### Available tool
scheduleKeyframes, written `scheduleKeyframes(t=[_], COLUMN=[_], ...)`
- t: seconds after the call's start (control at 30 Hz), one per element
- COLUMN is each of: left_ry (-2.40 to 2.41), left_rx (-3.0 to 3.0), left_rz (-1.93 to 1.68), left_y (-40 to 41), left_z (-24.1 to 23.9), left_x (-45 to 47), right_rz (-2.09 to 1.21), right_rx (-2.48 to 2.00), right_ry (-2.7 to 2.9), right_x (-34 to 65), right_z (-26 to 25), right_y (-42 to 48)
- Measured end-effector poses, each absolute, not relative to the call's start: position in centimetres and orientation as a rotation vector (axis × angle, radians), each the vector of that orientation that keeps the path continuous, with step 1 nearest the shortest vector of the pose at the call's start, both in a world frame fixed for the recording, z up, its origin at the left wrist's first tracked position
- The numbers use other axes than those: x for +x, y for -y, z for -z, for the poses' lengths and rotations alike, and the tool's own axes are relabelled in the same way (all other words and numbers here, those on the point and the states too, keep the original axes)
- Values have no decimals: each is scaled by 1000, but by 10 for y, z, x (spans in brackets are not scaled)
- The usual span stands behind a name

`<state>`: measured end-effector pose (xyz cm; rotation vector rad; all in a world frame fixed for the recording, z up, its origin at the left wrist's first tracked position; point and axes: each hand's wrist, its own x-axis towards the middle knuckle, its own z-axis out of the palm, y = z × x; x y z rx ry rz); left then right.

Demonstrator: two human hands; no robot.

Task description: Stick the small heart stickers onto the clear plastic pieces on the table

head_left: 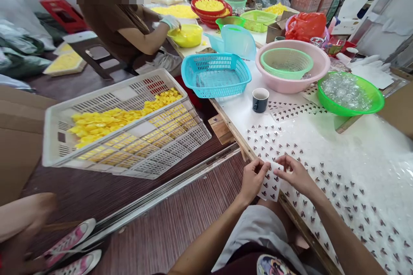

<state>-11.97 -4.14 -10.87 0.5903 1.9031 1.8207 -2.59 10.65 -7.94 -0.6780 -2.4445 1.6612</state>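
Left hand [253, 182] pinching the upper left of a sheet [271, 187] at the near edge of the table [237, 117]; right hand [298, 177] just beside it, fingertips at the sheet's right edge, their grip not discernible; several dark motifs on the sheet, apparently left to use; beyond, rows of similar motifs [339, 176], presumably done; overall remainder not shown; farther off, mug [260, 101] and green bowl [342, 110].

Head view, single: high beside the surface [235, 112], facing forward and down across it; hands [253, 182] near, at its edge.
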Motion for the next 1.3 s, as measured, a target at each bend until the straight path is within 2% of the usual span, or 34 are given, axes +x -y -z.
scheduleKeyframes(t=[0.4,0.87,1.13,1.3], left_ry=[-1758,-1789,-1768,-1825], left_rx=[768,783,783,837], left_rz=[-1772,-1741,-1755,-1713], left_y=[49,42,40,41], left_z=[90,86,82,82], left_x=[-87,-72,-70,-71], right_rz=[-1719,-1258,-1370,-1466], right_rx=[-627,-585,-742,-684], right_ry=[2426,2232,2045,2091], right_x=[26,52,48,37], right_z=[61,62,55,57], right_y=[-91,-89,-90,-85])
